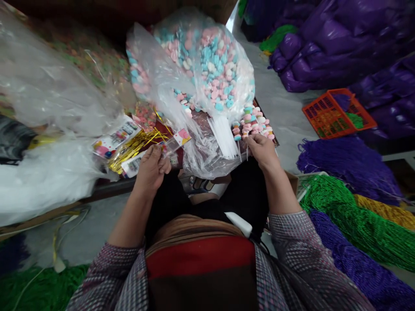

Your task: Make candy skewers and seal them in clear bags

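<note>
My left hand (154, 164) is closed on a small clear plastic bag (170, 146) with a pink and white printed end. My right hand (262, 149) pinches at the lower end of a white stick threaded with pastel round pieces (248, 125), at the right edge of the table. Other threaded sticks lie against it, so exactly which one the fingers grip is partly hidden. A fan of bare white sticks (223, 137) rests on crumpled clear plastic between my hands. Beyond them bulges a large clear bag of loose pink, blue and white pieces (214, 65).
Gold twist ties (136, 151) and printed packets (118, 136) lie left of my left hand, beside large clear plastic bags (58, 86). On the right are an orange basket (337, 113), purple sacks (324, 47) and heaps of green bead strands (353, 216).
</note>
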`<state>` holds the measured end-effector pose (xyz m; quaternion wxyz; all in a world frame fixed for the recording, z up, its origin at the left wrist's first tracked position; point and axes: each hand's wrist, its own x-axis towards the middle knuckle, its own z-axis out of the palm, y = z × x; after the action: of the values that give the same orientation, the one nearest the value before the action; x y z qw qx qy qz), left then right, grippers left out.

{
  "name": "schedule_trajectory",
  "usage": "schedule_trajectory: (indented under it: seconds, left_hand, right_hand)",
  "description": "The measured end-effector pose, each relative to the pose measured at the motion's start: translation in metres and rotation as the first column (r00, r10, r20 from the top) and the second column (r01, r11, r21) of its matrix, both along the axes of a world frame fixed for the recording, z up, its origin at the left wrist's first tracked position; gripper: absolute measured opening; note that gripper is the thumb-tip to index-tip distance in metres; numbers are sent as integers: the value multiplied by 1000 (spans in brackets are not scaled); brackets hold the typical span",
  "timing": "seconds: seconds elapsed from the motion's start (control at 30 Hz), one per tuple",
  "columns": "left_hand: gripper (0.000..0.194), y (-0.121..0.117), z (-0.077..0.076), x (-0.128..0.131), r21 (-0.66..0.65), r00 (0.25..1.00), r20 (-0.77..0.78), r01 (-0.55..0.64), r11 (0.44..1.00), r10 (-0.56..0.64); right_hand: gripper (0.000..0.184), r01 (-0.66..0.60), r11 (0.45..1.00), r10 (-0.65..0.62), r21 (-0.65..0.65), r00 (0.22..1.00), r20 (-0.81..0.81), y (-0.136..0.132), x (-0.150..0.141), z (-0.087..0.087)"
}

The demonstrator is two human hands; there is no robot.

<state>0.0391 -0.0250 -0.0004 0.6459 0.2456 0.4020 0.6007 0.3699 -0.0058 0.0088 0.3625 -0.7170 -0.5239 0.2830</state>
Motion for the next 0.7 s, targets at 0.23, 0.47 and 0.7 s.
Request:
schedule_trajectory:
  seconds: [0.23, 0.47, 0.7]
  left_hand:
    - [46, -1, 1, -3, -17, 984, 131, 120, 993, -117]
    - [48, -2, 6, -2, -109, 974, 199, 129, 986, -105]
    - [43, -2, -3, -2, -78, 982, 138, 141, 987, -129]
  right_hand:
    - [21, -161, 945, 212, 284, 964, -158, -34, -27, 14]
    - [16, -377, 829, 422, 413, 907, -18, -43, -42, 28]
    - [12, -470, 764, 478, 441, 873, 102, -43, -41, 32]
